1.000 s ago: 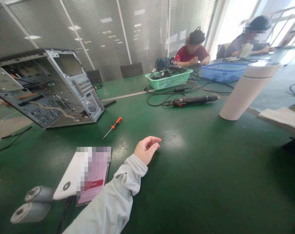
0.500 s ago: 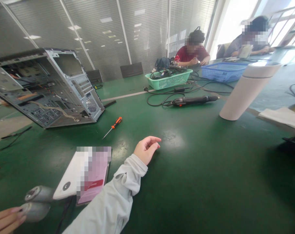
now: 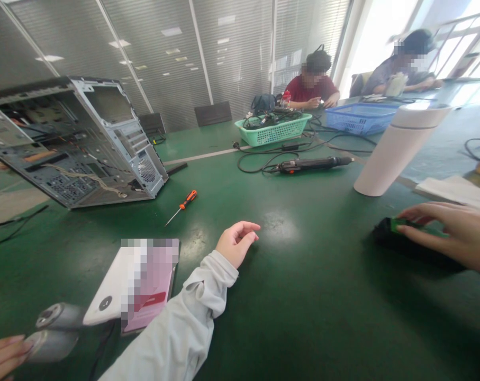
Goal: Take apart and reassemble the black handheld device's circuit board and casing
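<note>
My left hand (image 3: 235, 244), in a light grey sleeve, rests over the green table (image 3: 303, 317) near the middle. Its fingers are loosely curled, with a gap to the thumb and nothing between them. At the right, my right hand (image 3: 450, 233) has its thumb and fingers closed round a black part (image 3: 386, 233) with a green piece on top. An orange and black screwdriver (image 3: 189, 199) lies beyond my left hand. Left of my sleeve are a white object with a round dark mark (image 3: 112, 286) and a pink, partly blurred flat item (image 3: 160, 296).
An opened computer case (image 3: 105, 143) stands at the left. Another person's hand (image 3: 5, 353) touches one of two metal cylinders (image 3: 53, 344). Further back are a black power tool (image 3: 315, 164), green basket (image 3: 275, 129), blue basket (image 3: 359, 119), pale tumbler (image 3: 398, 151) and two seated people.
My right hand has come into view from the right and taken hold of the black part, which now sits further left. My left hand has kept its place and shape.
</note>
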Demonstrator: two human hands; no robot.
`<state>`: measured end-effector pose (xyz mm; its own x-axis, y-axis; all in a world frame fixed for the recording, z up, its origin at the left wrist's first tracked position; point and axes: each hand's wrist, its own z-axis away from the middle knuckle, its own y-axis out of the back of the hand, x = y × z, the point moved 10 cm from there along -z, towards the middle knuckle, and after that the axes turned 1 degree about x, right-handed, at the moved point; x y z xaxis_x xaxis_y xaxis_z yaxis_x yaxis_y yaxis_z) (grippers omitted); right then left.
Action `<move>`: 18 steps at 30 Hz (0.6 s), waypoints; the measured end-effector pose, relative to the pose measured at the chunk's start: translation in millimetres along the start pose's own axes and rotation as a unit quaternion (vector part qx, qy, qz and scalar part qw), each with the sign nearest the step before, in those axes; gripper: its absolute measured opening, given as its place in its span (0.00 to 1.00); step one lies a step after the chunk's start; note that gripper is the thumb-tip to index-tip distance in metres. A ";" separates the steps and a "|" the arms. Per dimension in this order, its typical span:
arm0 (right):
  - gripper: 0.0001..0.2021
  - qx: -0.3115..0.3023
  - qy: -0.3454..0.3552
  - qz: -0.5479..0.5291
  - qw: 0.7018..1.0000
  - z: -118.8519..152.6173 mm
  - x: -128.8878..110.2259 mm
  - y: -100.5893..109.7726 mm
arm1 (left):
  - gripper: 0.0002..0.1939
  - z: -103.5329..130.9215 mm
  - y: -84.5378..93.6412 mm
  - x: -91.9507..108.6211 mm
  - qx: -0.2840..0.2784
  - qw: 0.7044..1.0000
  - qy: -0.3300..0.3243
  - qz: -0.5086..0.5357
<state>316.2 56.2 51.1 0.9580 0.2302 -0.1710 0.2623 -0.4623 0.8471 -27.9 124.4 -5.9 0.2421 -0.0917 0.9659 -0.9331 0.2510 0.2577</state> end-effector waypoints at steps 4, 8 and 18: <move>0.31 0.020 0.118 -0.012 0.993 -26.3 -102.9 -16.2 | 0.10 -0.8 -0.4 -0.5 -0.004 1.000 -0.006 -0.010; 0.13 -0.009 0.163 -0.067 0.984 -43.9 -177.3 -47.9 | 0.15 0.4 1.8 4.0 0.010 0.999 -0.029 -0.035; 0.09 0.026 0.205 -0.182 0.961 -44.2 -241.9 -60.9 | 0.28 13.6 -14.6 26.5 -0.042 0.971 -0.163 -0.167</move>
<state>63.3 66.5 63.2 0.6785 0.6981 -0.2288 0.5867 -0.3274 0.7407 -11.5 105.2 15.7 0.4167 -0.4789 0.7727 -0.7888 0.2320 0.5692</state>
